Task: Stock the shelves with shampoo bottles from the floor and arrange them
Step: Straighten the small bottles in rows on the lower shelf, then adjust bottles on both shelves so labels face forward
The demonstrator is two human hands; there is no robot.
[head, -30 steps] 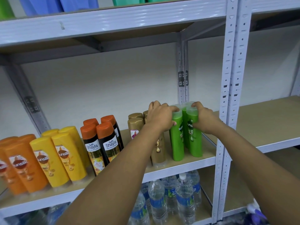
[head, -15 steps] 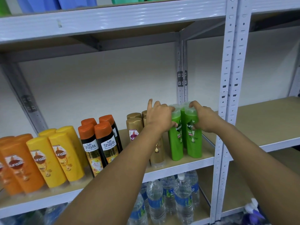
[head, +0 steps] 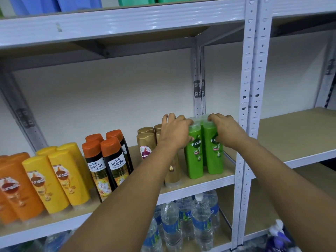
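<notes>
Green Sunsilk shampoo bottles point(head: 196, 157) stand upright in a tight group at the right end of the middle shelf point(head: 198, 186). My left hand point(head: 174, 131) grips the top of the front left green bottle. My right hand point(head: 227, 130) grips the top of the front right green bottle point(head: 213, 157). More green bottles stand behind, mostly hidden. Gold bottles point(head: 145, 142) stand just left of them, partly behind my left forearm. Further left are black bottles with orange caps point(head: 112, 160), yellow bottles point(head: 60, 177) and orange bottles point(head: 12, 188).
A grey upright post point(head: 245, 124) stands right beside the green bottles. The neighbouring shelf point(head: 294, 135) to the right is bare board. Water bottles point(head: 185, 226) fill the shelf below. Blue and green containers point(head: 54, 4) sit on the top shelf. A purple spray bottle point(head: 278, 235) is at the bottom right.
The green bottles have been squared up closer together and their labels now face front. Both hands stay on their tops.
</notes>
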